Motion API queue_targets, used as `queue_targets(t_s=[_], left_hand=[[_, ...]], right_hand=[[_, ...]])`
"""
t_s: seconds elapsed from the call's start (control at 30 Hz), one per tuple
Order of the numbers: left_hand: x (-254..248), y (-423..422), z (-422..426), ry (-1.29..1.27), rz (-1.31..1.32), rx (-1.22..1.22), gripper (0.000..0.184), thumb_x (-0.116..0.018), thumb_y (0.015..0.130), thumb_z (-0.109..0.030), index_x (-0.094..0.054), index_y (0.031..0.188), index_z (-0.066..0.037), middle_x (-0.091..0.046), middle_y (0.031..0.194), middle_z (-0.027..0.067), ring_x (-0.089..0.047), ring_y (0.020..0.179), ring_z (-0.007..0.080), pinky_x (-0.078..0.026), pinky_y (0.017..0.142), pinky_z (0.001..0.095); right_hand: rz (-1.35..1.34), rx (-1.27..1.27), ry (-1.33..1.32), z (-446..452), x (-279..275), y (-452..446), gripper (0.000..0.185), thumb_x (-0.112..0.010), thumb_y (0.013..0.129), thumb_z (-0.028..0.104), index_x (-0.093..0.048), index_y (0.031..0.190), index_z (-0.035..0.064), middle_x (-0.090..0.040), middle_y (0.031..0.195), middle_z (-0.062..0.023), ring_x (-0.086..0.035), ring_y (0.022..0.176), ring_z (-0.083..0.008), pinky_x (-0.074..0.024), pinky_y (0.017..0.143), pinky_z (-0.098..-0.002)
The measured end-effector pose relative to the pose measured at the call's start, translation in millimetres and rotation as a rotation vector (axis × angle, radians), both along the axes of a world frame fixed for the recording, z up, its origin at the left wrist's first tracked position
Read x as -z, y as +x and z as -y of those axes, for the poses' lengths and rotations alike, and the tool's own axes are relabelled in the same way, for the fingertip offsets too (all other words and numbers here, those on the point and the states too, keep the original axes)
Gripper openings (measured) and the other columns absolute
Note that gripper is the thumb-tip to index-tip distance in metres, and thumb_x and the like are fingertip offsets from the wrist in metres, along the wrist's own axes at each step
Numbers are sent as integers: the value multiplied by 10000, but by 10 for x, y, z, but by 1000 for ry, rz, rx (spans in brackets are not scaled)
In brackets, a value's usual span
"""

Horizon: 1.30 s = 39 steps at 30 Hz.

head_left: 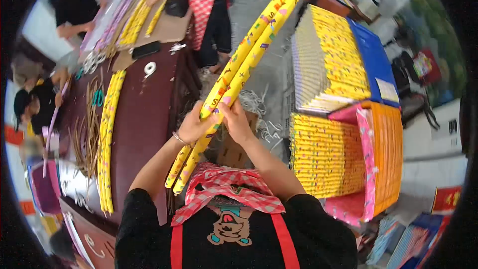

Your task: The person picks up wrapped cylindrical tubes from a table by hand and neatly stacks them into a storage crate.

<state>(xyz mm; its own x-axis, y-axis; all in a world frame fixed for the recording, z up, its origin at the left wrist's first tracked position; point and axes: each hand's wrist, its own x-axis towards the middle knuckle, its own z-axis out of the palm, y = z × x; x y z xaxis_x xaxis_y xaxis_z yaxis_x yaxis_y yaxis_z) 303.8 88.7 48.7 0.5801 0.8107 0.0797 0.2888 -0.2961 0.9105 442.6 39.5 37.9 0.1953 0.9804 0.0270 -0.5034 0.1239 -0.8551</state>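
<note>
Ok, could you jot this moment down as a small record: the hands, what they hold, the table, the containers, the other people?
Left hand: gripping two yellow rolls
Right hand: gripping the same rolls, close beside the left
Rolls: patterned, side by side, slanting with the far ends to the right
Table: dark red, on the left; more yellow lengths and teal-handled scissors lie there
Containers: blue and orange, on the right, with stacked yellow pieces
Other people: several, including one in a black top

Left: scissors (98,97) on table (144,124) | Middle: two tubes (245,67) | Right: filled crate (387,159)
</note>
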Motion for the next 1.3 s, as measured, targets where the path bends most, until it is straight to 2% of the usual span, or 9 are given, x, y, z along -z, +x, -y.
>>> queue_targets(t_s=[0.23, 0.33, 0.37, 0.4, 0.47, 0.73, 0.93, 1.0, 1.3], left_hand=[[-253, 568, -181, -430, 1, 241, 233, -477, 885, -285, -487, 845, -56, -406, 548, -38, -402, 406, 43, -320, 360, 200], [-559, 675, -409, -81, -320, 244, 283, -615, 796, -308, -465, 825, -69, -471, 566, 24, -469, 451, 85, -368, 392, 247], [-440, 683, -637, 448, -245, 278, 326, -685, 727, -262, -471, 861, -57, -519, 591, 99, -549, 529, 192, -412, 471, 325], [-509, 715, -811, 572, -398, 274, 333, -662, 733, -273, -469, 889, -51, -553, 652, 157, -585, 653, 307, -427, 545, 387], [-975, 855, -872, 767, -689, 309, 288, -594, 777, -295, -473, 908, -69, -584, 728, 166, -571, 689, 349, -439, 549, 401], [-1471, 1537, -1146, 1640, -558, 666, 145, -574, 684, -245, -545, 806, -172, -551, 732, -15, -558, 758, 160, -399, 767, 325], [-1576, 1830, -887, 1826, -322, 805, 154, -583, 655, -174, -543, 801, -201, -495, 804, -31, -485, 845, 141, -341, 837, 322], [-1602, 1874, -819, 1847, -290, 832, 166, -579, 659, -167, -541, 816, -204, -493, 817, -32, -482, 865, 142, -335, 862, 325], [-1591, 1962, -836, 1886, -206, 707, 237, -525, 677, -127, -525, 913, -155, -513, 935, -6, -456, 1013, 183, -328, 947, 344]], right_hand=[[171, 300, 18, 373, -29, 810, 372, -491, 875, 170, -321, 1186, 58, -472, 918, -33, -509, 793, -124, -424, 687, -260], [269, 468, -4, 587, -258, 1234, 360, -473, 884, 178, -317, 1175, 36, -472, 782, -22, -489, 664, -102, -413, 603, -234], [323, 498, -4, 646, -299, 1389, 331, -467, 885, 171, -329, 1151, 31, -467, 743, -22, -482, 634, -98, -407, 582, -229], [376, 527, -4, 697, -342, 1527, 302, -460, 887, 164, -340, 1128, 27, -462, 703, -22, -476, 604, -94, -401, 562, -224], [478, 549, 11, 795, -645, 1676, 170, -430, 880, 91, -384, 1036, 44, -458, 688, -16, -470, 588, -86, -394, 550, -223], [727, 421, -93, 707, -1152, 1856, 164, -496, 864, 165, -485, 896, 4, -527, 741, -22, -531, 675, -94, -423, 625, -222], [838, 220, -157, 420, -985, 1823, 223, -499, 869, 201, -510, 995, 17, -586, 860, -38, -574, 827, -127, -461, 659, -257], [571, 194, -124, 371, -964, 1749, 245, -500, 872, 203, -488, 1044, 30, -589, 894, -44, -572, 839, -127, -470, 657, -269], [444, 123, 46, 171, -825, 1687, 204, -530, 843, 176, -458, 983, 46, -559, 800, -46, -569, 660, -132, -471, 590, -269]])
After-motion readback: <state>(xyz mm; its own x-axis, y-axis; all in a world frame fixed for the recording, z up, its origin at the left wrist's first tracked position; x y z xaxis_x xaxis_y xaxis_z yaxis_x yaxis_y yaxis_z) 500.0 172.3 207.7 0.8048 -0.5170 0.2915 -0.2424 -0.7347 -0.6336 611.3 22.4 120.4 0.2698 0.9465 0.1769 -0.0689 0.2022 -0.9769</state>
